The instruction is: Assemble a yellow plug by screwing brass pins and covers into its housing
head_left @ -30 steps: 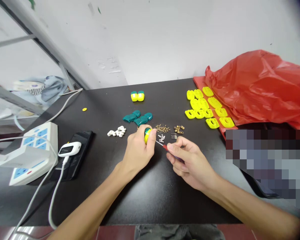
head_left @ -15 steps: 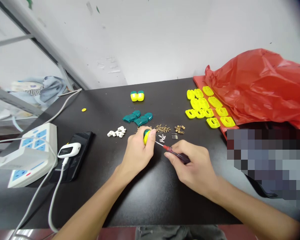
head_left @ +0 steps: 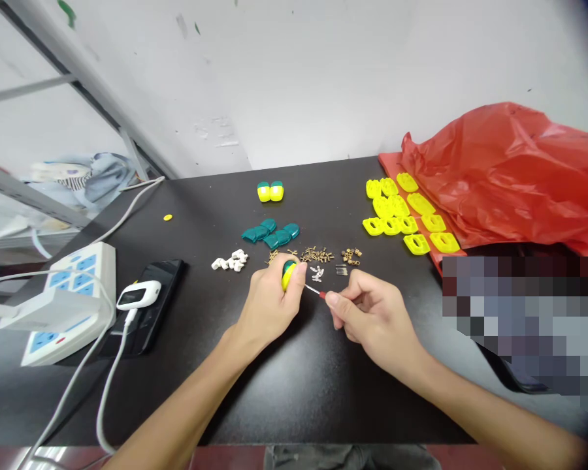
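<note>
My left hand [head_left: 273, 294] is closed around a small yellow-and-green plastic case [head_left: 287, 277], most of it hidden by the fingers. In my right hand [head_left: 372, 316] is a screwdriver [head_left: 322, 295], gripped between thumb and fingers, its handle mostly covered. The metal shaft points left to the case; whether the tip sits in a screw cannot be seen. Just beyond the hands lie brass screws [head_left: 316, 254], small brass-coloured fittings [head_left: 353, 256], clear plastic bits [head_left: 316, 273] and thin metal pins [head_left: 342, 269]. Dark green shells [head_left: 281, 235] and white plastic parts [head_left: 230, 261] lie behind my left hand.
Two yellow-and-green cases [head_left: 270, 191] stand at the back. Yellow shells [head_left: 391, 207] lie at right by a red plastic bag [head_left: 509, 183]. At left are a power strip [head_left: 100, 281], a black phone [head_left: 169, 277], a white device [head_left: 140, 295] and cables. A yellow piece [head_left: 168, 217] lies far left.
The fingers of my right hand have shifted on the screwdriver, now covering more of its handle. My left hand keeps hold of the case. The view has tilted slightly.
</note>
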Tool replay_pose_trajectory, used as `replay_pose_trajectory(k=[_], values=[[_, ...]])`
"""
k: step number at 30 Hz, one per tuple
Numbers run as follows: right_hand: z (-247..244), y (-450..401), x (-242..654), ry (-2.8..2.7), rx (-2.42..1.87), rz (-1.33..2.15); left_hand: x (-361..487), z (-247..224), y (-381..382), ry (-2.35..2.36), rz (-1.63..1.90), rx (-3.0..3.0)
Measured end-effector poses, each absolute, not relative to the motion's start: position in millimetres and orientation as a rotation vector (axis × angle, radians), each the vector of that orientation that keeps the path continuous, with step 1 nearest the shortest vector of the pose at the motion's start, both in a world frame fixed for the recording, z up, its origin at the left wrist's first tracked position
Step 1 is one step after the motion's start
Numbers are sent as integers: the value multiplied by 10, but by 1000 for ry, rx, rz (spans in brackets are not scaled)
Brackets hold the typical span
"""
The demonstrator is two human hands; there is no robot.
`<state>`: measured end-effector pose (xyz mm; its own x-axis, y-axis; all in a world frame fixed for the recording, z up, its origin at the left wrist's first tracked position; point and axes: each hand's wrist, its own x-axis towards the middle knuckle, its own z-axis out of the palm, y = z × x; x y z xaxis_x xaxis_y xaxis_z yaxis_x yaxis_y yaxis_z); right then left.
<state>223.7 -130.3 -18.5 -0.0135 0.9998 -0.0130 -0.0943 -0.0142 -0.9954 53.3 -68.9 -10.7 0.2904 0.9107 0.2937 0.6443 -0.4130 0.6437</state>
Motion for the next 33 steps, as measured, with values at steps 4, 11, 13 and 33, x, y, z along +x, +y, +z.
replay_pose_trajectory(k=[4,11,13,33], values=[[-134,-1260,2244,-689,-981,1690,540,-108,-687,1380,928,2256],[-96,-1220,2337,-370,-808,2041,550,-75,-676,1330,1045,2364],[-90,-1219,2336,-353,-818,2049,555,-63,-684,1330,1072,2376],[-282,-1293,2287,-1835,-1103,309,562,-162,-699,1403,847,2097]])
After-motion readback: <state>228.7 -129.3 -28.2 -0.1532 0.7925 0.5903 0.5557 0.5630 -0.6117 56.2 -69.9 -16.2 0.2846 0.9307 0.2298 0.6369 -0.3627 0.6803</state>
